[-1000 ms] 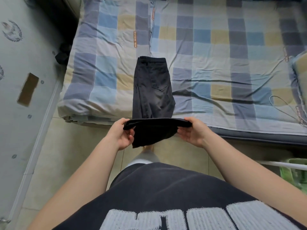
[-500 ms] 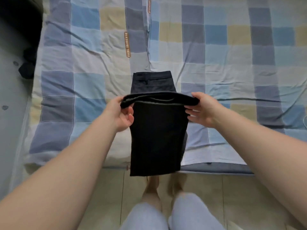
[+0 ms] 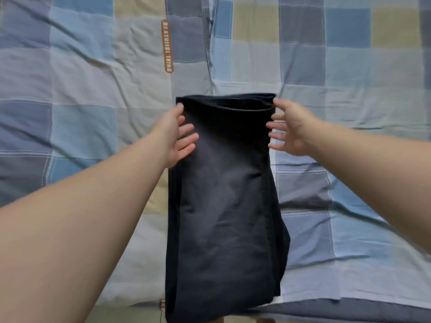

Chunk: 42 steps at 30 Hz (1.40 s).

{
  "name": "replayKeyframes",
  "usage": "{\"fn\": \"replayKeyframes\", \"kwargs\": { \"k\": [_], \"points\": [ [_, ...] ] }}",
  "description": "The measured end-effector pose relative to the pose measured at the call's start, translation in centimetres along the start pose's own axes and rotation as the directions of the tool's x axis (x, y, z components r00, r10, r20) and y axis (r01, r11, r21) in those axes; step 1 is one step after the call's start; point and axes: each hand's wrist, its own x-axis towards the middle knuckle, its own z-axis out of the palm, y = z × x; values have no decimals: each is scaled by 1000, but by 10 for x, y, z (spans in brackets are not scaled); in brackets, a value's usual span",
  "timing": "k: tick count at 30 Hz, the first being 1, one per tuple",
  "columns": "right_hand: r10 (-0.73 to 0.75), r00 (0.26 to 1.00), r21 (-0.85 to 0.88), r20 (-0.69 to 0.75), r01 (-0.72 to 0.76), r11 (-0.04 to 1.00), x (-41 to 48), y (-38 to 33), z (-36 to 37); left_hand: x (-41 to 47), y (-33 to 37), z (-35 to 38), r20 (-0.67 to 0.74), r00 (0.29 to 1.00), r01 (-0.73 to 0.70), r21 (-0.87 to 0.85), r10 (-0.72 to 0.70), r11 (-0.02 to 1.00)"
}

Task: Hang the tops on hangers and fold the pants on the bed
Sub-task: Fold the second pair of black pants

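Observation:
Black pants (image 3: 224, 194) lie folded in half lengthwise down the checked bedspread (image 3: 93, 66), their lower end reaching past the bed's front edge. My left hand (image 3: 173, 134) is at the far left corner of the fold, thumb on the hem and straight fingers resting on the cloth. At the far right corner, my right hand (image 3: 291, 127) has its fingers spread, the index fingertip touching the hem. Neither hand grips the fabric. No tops or hangers are in view.
The bedspread is rumpled, with a seam running up the middle and an orange label (image 3: 167, 46) above the pants. The dark mattress edge (image 3: 338, 311) and a strip of floor (image 3: 116, 315) show along the bottom.
Both hands carried the pants' lower end up from the bed's edge and laid it over the waistband end. Their grip has loosened and the fingers have straightened.

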Motion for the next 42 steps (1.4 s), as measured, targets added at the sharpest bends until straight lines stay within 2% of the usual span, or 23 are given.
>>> {"fn": "replayKeyframes", "kwargs": {
  "k": [5,8,10,12,14,18,21,22,25,30,35,39,42],
  "points": [
    [56,998,-26,36,-55,998,5,46,-11,0,-52,-3,-87,995,-37,225,58,974],
    [81,996,-41,46,-79,996,-6,76,-19,-12,-88,-8,-128,965,-169,358,227,918],
    [101,994,-59,35,-99,993,-17,98,-24,-26,-118,-14,-109,906,-300,517,409,802],
    [120,993,-99,20,-117,988,-30,123,-27,-42,-148,-24,-66,840,-347,699,539,626],
    [124,992,-146,8,-122,982,-41,150,-31,-58,-179,-34,-70,833,-282,800,549,530],
    [32,998,-233,-62,-46,971,-55,210,-37,-90,-244,-46,-227,867,-59,837,443,544],
    [0,991,-349,-135,-47,936,-66,253,-43,-112,-287,-47,-213,844,-47,885,493,462],
    [28,992,-324,-124,-67,944,-70,265,-44,-116,-296,-46,-227,839,-50,873,495,485],
    [143,989,-186,-27,-146,972,-84,297,-43,-118,-301,-39,-351,840,-17,746,414,666],
    [153,988,-191,16,-147,970,-105,325,-39,-119,-298,-42,-356,858,13,736,370,677],
    [222,973,-264,60,-199,944,-129,319,-40,-142,-314,-46,-294,938,-6,512,182,859],
    [206,978,-353,30,-183,918,-170,331,-50,-175,-340,-49,-251,966,82,519,61,851],
    [220,975,-332,31,-198,922,-211,350,-66,-206,-352,-55,-214,976,144,531,-32,835]
  ]
}}
